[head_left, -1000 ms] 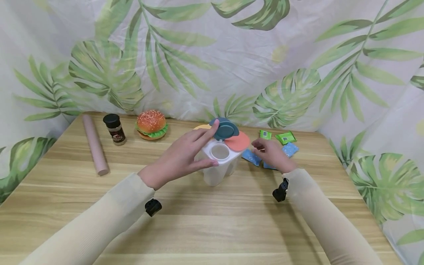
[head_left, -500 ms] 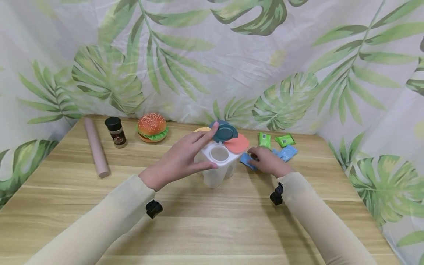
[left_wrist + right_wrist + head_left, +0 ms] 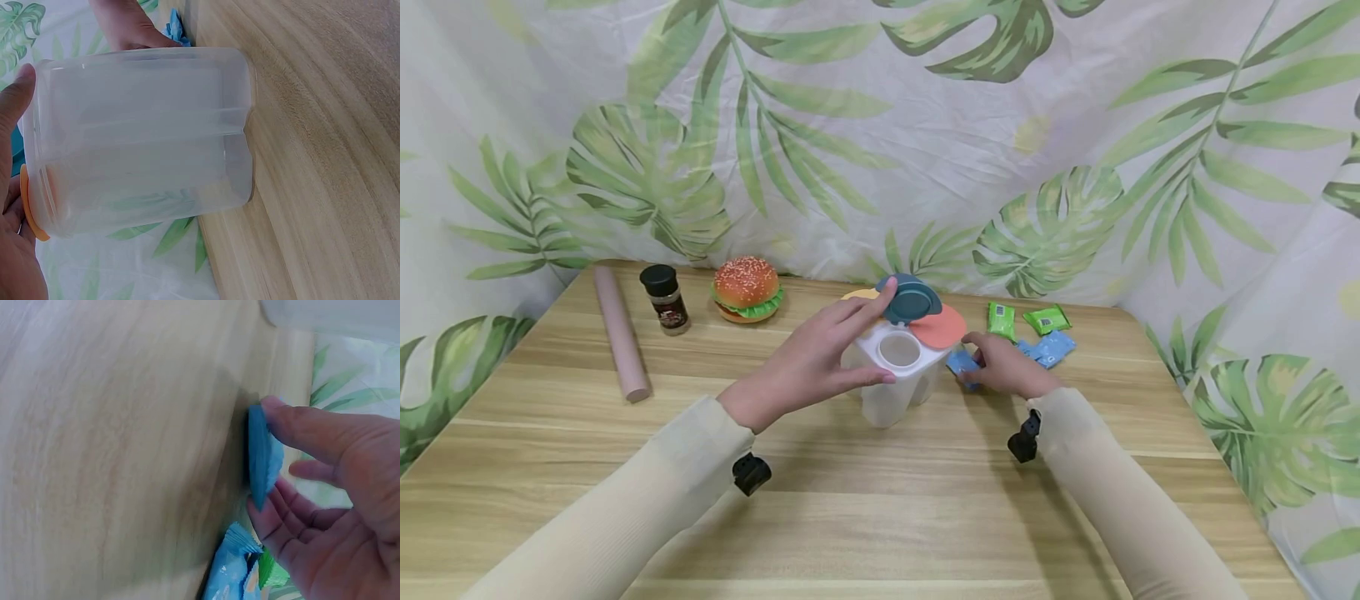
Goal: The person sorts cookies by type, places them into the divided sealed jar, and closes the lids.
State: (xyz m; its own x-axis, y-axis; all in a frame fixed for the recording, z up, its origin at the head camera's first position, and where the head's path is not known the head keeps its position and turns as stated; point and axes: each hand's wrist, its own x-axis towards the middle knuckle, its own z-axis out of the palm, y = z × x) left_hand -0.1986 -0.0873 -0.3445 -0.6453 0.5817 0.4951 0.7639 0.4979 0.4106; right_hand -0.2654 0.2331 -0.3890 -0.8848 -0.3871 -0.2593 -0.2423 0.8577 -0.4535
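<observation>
A translucent plastic storage container (image 3: 886, 404) with a white top stands upright on the table. Its teal flap lid (image 3: 912, 300) is raised, exposing a round opening; a coral lid (image 3: 943, 327) and a partly hidden yellow lid (image 3: 859, 294) lie beside it. My left hand (image 3: 811, 354) grips the container's top, thumb on the near rim and fingers reaching toward the lids. To the right, my right hand (image 3: 1009, 367) pinches a small blue packet (image 3: 257, 453) between thumb and fingers, at table level. More blue packets (image 3: 1051, 348) lie just beyond that hand.
Two green packets (image 3: 1047, 319) lie behind the blue ones. Toward the back left are a toy hamburger (image 3: 747, 289), a black-capped spice jar (image 3: 665, 300) and a pink cylindrical rod (image 3: 621, 333). A leaf-print curtain (image 3: 820, 125) hangs behind the wooden table (image 3: 850, 517).
My right hand has lowered and shifted slightly left onto the nearest blue packet, and its fingers have closed around it. The left hand has stayed on the container.
</observation>
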